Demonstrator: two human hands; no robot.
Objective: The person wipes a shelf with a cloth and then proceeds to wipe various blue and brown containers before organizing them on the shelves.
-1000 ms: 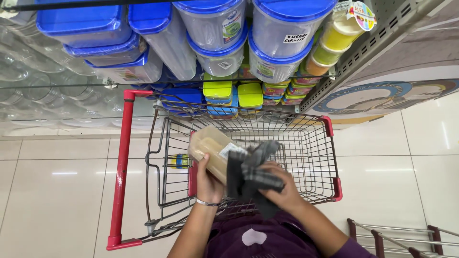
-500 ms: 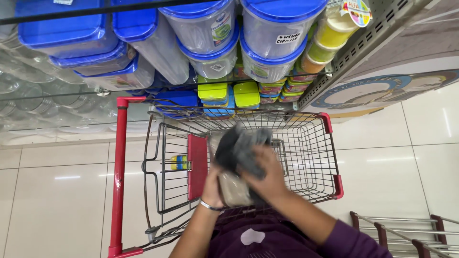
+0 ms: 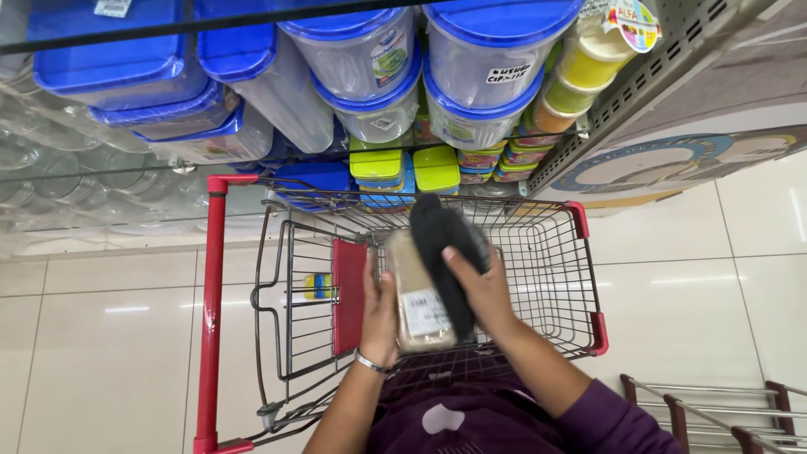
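I hold a beige packet [image 3: 418,296] with a white label upright above my wire shopping cart [image 3: 551,277]. A dark cloth [image 3: 445,252] drapes over its right side. My left hand [image 3: 380,313] grips the packet's left edge, a bracelet [image 3: 370,363] on that wrist. My right hand [image 3: 479,290] presses the cloth against the packet, fingers wrapped around it. The cart's red handle [image 3: 210,311] runs along the left. Beyond it, shelves carry blue-lidded clear containers [image 3: 370,67] and small green-lidded boxes [image 3: 377,164]. White floor tiles [image 3: 101,336] lie below.
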